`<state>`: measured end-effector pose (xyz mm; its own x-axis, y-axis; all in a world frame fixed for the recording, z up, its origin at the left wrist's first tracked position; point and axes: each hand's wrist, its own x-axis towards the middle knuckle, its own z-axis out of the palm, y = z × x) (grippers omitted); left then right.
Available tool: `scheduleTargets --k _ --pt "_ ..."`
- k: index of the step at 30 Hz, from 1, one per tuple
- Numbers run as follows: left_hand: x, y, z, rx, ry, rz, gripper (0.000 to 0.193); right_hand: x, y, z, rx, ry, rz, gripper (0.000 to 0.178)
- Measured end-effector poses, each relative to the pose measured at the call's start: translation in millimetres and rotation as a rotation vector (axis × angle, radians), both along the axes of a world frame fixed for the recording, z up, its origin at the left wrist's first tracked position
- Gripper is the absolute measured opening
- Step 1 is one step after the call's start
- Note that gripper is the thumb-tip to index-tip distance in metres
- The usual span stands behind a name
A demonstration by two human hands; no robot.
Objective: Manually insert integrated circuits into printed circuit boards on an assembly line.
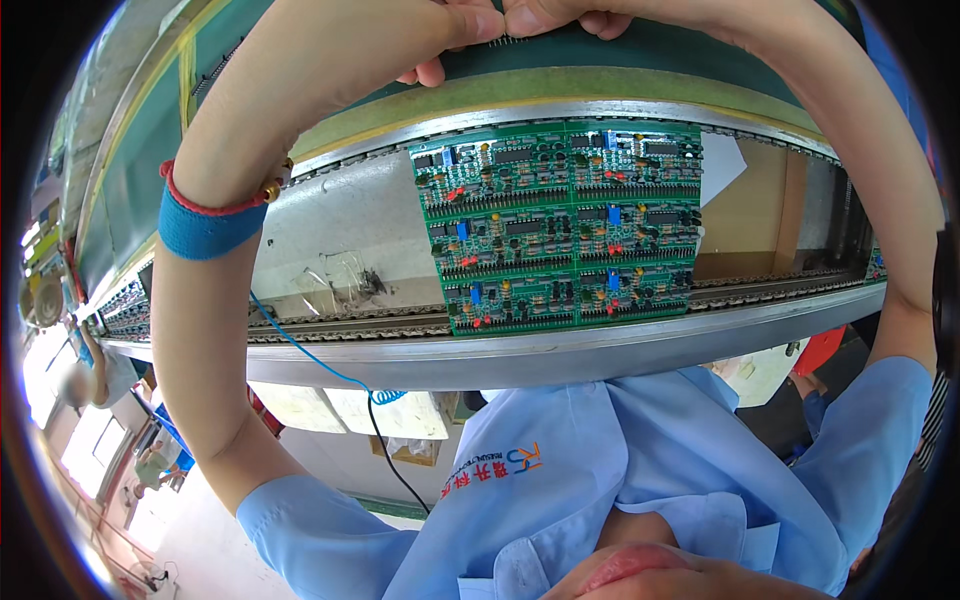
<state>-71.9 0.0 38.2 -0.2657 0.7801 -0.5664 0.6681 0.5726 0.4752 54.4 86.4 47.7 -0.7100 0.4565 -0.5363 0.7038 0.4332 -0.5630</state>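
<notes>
At the far edge of the view my left hand (440,28) and my right hand (560,14) meet, thumbs nearly tip to tip. Both pinch a small pin header (508,41), whose row of thin metal pins shows below the fingertips; the rest of it is hidden. Nearer to me, apart from both hands, a panel of green circuit boards (572,225) lies across the conveyor rails. It carries blue, red and yellow parts, black chips and rows of pins.
A blue wrist strap (212,222) circles my left wrist, with its coiled cord (388,397) hanging over the near metal rail (600,345). A dark pin strip (218,68) lies on the green work surface (680,42). Another board (125,312) sits far left. People are in the background.
</notes>
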Motion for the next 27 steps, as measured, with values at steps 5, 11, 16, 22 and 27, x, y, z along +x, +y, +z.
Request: scheduleTargets --k 5,11,16,22,27 --pt "11.0 -4.8 -3.0 0.125 0.054 0.013 0.017 7.3 0.4 -9.0 0.045 0.103 0.053 0.019" --pt "15.0 -12.0 -10.9 0.152 0.169 -0.008 0.012 17.8 4.6 -16.5 0.112 0.187 0.108 0.020" --pt "10.7 -35.1 -20.1 0.310 0.173 0.010 0.009 11.9 -2.1 -19.1 0.075 0.152 0.077 0.020" --pt "21.4 -58.3 -36.0 0.768 0.226 -0.105 0.007 42.0 -6.4 -60.2 0.250 0.544 0.136 0.013" --pt "27.7 -63.5 -41.7 0.834 0.294 -0.109 0.007 53.6 -19.0 -63.7 0.687 0.884 0.306 0.009"
